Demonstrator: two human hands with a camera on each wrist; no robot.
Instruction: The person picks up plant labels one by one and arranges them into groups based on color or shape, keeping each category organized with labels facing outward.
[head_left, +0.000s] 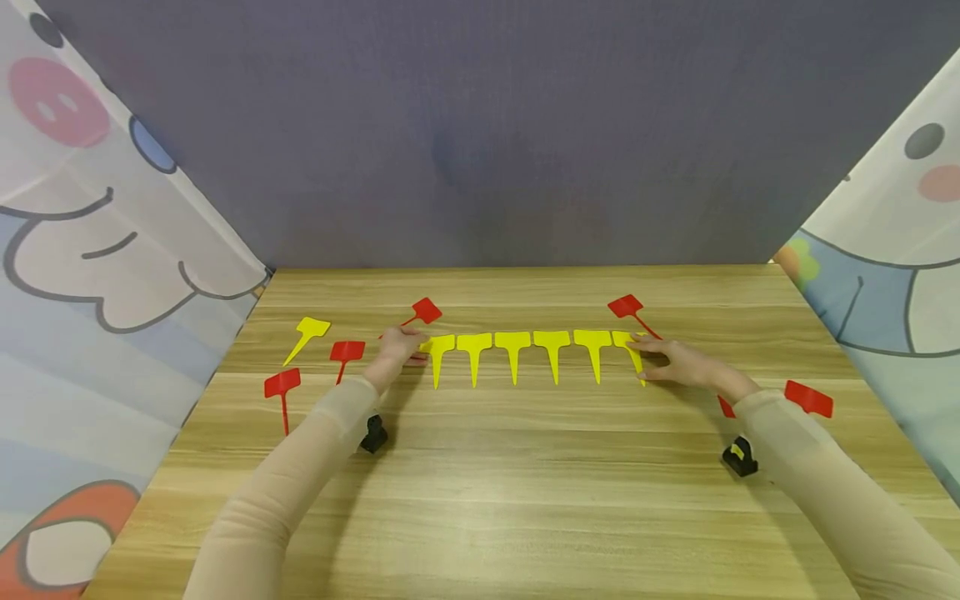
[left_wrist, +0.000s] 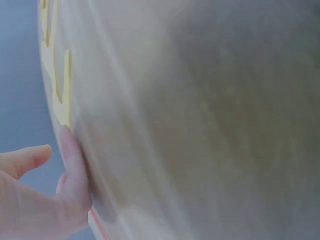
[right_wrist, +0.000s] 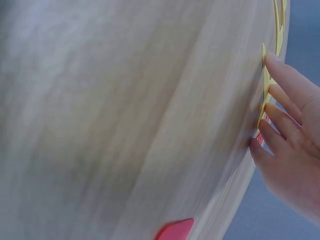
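Several yellow T-shaped plant labels (head_left: 513, 340) lie in a side-by-side row on the wooden table, heads away from me and stems toward me. My left hand (head_left: 397, 348) touches the head of the leftmost label (head_left: 442, 342); in the left wrist view its thumb and index finger are spread apart, the fingertip at a yellow label (left_wrist: 68, 85). At the row's other end, my right hand (head_left: 678, 363) rests its extended fingertips on the rightmost label (head_left: 622, 338). The right wrist view shows those fingers spread along the yellow label (right_wrist: 265, 80).
A lone yellow label (head_left: 312, 327) lies at the far left. Red labels (head_left: 281, 382) are scattered on the left; others, such as one red label (head_left: 626, 306), lie on the right, some partly behind my arms. A grey wall (head_left: 525, 167) borders the table's (head_left: 525, 500) back edge.
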